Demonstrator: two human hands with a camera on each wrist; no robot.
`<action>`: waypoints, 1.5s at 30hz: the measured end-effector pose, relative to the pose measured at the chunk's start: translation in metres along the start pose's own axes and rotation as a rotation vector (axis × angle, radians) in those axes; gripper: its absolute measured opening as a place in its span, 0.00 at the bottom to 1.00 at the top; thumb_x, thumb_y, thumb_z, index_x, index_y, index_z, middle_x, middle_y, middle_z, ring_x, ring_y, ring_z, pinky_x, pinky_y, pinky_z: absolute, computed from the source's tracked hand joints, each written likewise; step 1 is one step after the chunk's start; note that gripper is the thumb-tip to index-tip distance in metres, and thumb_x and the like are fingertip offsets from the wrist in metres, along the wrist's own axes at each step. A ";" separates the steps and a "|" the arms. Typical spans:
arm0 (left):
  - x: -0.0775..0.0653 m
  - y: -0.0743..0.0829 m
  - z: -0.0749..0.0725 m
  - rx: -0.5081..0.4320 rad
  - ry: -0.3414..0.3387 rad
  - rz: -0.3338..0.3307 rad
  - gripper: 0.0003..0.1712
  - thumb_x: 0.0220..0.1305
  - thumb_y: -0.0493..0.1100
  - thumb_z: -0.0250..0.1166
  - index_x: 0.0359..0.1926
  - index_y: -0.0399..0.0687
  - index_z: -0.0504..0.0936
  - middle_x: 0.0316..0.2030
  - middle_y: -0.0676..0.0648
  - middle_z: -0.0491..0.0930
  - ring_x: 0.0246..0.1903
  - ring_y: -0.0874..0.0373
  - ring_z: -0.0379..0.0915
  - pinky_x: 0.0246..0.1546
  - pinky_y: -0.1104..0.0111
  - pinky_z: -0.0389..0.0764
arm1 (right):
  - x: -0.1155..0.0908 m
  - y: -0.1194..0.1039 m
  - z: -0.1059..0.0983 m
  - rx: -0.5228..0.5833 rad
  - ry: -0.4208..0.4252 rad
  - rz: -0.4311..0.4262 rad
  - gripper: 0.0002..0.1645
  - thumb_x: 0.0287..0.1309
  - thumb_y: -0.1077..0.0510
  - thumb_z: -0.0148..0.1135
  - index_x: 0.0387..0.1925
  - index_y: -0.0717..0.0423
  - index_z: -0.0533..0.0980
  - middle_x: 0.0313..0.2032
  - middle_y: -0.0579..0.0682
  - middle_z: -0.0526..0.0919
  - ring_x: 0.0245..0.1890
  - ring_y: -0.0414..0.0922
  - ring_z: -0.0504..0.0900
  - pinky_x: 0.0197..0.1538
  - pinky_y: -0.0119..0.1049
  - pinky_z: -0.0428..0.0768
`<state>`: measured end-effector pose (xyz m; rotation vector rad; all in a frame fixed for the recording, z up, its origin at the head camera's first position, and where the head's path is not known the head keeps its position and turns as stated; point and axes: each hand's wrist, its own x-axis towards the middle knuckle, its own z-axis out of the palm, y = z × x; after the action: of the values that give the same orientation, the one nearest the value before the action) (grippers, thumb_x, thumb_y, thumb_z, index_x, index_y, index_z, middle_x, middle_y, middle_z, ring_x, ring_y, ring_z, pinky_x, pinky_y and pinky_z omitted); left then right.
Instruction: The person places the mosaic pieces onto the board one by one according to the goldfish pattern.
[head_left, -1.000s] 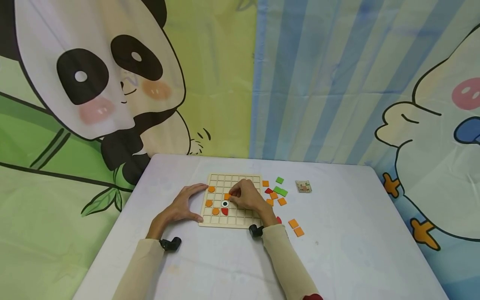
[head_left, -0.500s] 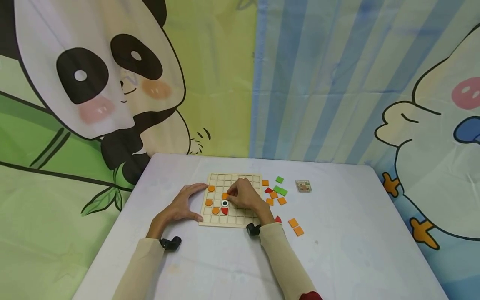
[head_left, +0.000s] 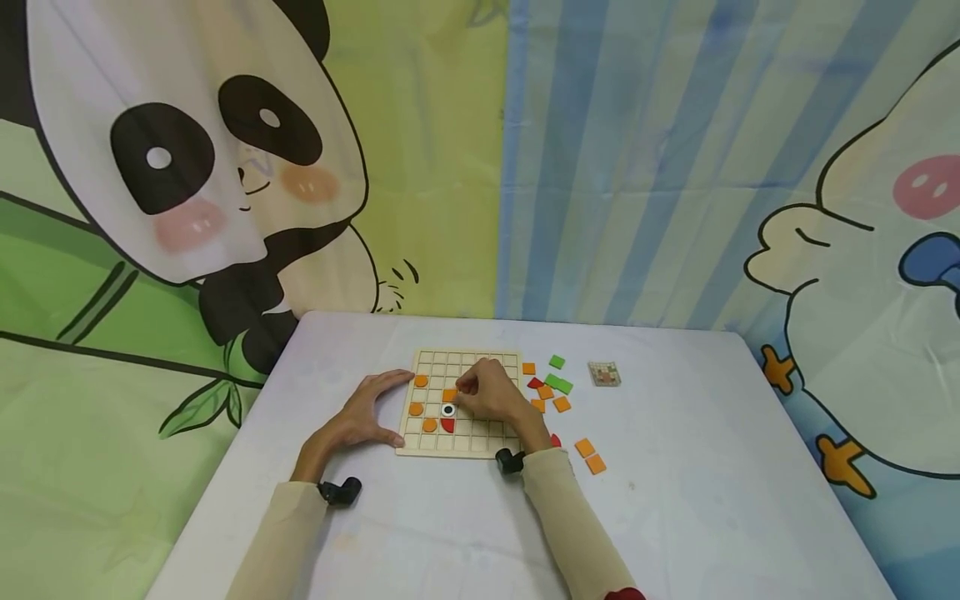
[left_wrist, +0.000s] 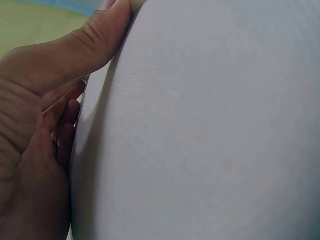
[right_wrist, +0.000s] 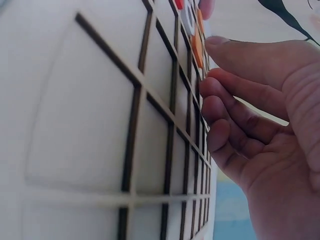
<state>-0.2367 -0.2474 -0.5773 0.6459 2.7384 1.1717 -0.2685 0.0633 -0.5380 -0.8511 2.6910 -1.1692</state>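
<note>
A pale wooden grid board (head_left: pixel 487 446) lies on the table. My left hand (head_left: pixel 363 412) rests along its left side, thumb at the near corner and fingertips at the edge farther up; the left wrist view shows the thumb (left_wrist: pixel 100 37) over the rim. Over the board's middle, my right hand (head_left: pixel 491 392) holds an orange square tile (head_left: pixel 449 395) by its right edge with thumb and fingertips. Below that tile sit a white disc with a black dot (head_left: pixel 448 410) and a red quarter-round tile (head_left: pixel 447 425). Orange round tiles (head_left: pixel 421 381) occupy cells to the left.
Right of the board lie loose orange squares (head_left: pixel 562 404), green tiles (head_left: pixel 558 383) and red pieces (head_left: pixel 535 383). A small patterned card (head_left: pixel 604 373) is farther right. Two orange squares (head_left: pixel 590 457) lie nearer. Printed cloth (head_left: pixel 600 167) hangs behind the white table (head_left: pixel 675 467).
The orange square tile has shifted slightly left into line above the black-dotted disc, the right hand moving with it. The left hand stays in place; the head view has tilted a little.
</note>
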 end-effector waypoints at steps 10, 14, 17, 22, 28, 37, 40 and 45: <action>0.001 0.001 0.001 0.012 0.022 -0.003 0.74 0.30 0.53 0.95 0.82 0.48 0.70 0.82 0.39 0.67 0.77 0.33 0.59 0.77 0.28 0.62 | -0.015 0.001 -0.023 -0.006 0.019 -0.004 0.17 0.64 0.61 0.78 0.51 0.67 0.89 0.43 0.58 0.93 0.39 0.47 0.90 0.46 0.37 0.89; 0.000 0.001 0.001 0.014 0.026 0.024 0.73 0.31 0.54 0.95 0.81 0.47 0.70 0.81 0.38 0.67 0.76 0.33 0.60 0.75 0.27 0.63 | -0.027 0.004 -0.037 -0.015 0.028 -0.005 0.17 0.64 0.62 0.78 0.50 0.69 0.89 0.42 0.60 0.93 0.39 0.49 0.89 0.46 0.38 0.89; 0.000 0.001 0.001 -0.001 0.020 0.032 0.73 0.31 0.55 0.95 0.81 0.47 0.70 0.81 0.38 0.68 0.76 0.32 0.60 0.75 0.27 0.63 | -0.037 0.007 -0.049 -0.025 0.043 0.000 0.16 0.63 0.63 0.79 0.49 0.69 0.89 0.40 0.61 0.92 0.37 0.48 0.88 0.45 0.39 0.88; 0.000 -0.004 0.003 0.009 0.035 0.038 0.74 0.30 0.57 0.95 0.81 0.49 0.71 0.81 0.39 0.68 0.75 0.34 0.60 0.74 0.27 0.63 | -0.052 0.015 -0.065 -0.012 0.057 0.059 0.16 0.62 0.63 0.79 0.48 0.70 0.89 0.40 0.59 0.92 0.36 0.45 0.87 0.44 0.40 0.88; 0.001 0.000 0.000 0.009 0.019 0.014 0.74 0.30 0.54 0.96 0.81 0.47 0.70 0.82 0.38 0.67 0.77 0.32 0.59 0.77 0.27 0.62 | -0.071 0.024 -0.076 -0.006 0.053 0.138 0.16 0.61 0.63 0.80 0.48 0.69 0.89 0.38 0.55 0.92 0.34 0.42 0.86 0.43 0.39 0.88; 0.002 0.002 0.000 -0.011 0.018 -0.004 0.74 0.29 0.53 0.96 0.81 0.48 0.71 0.82 0.38 0.67 0.78 0.32 0.58 0.78 0.28 0.60 | -0.092 0.016 -0.084 -0.106 0.024 0.303 0.14 0.50 0.62 0.88 0.36 0.63 0.90 0.30 0.50 0.90 0.29 0.42 0.82 0.36 0.36 0.84; 0.002 0.003 0.000 -0.008 0.009 -0.025 0.74 0.30 0.53 0.96 0.81 0.48 0.70 0.82 0.39 0.66 0.79 0.33 0.57 0.79 0.29 0.59 | -0.101 0.013 -0.086 -0.138 0.032 0.355 0.15 0.44 0.62 0.90 0.30 0.60 0.88 0.26 0.48 0.87 0.27 0.43 0.80 0.34 0.36 0.82; 0.001 0.004 0.001 0.007 0.006 -0.030 0.74 0.30 0.53 0.96 0.81 0.48 0.70 0.82 0.40 0.66 0.79 0.33 0.58 0.79 0.30 0.60 | -0.113 0.018 -0.085 -0.166 0.027 0.420 0.20 0.38 0.60 0.94 0.30 0.59 0.88 0.26 0.47 0.87 0.28 0.44 0.81 0.35 0.37 0.82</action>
<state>-0.2363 -0.2438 -0.5744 0.6009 2.7485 1.1601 -0.2059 0.1873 -0.5060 -0.2578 2.8222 -0.8786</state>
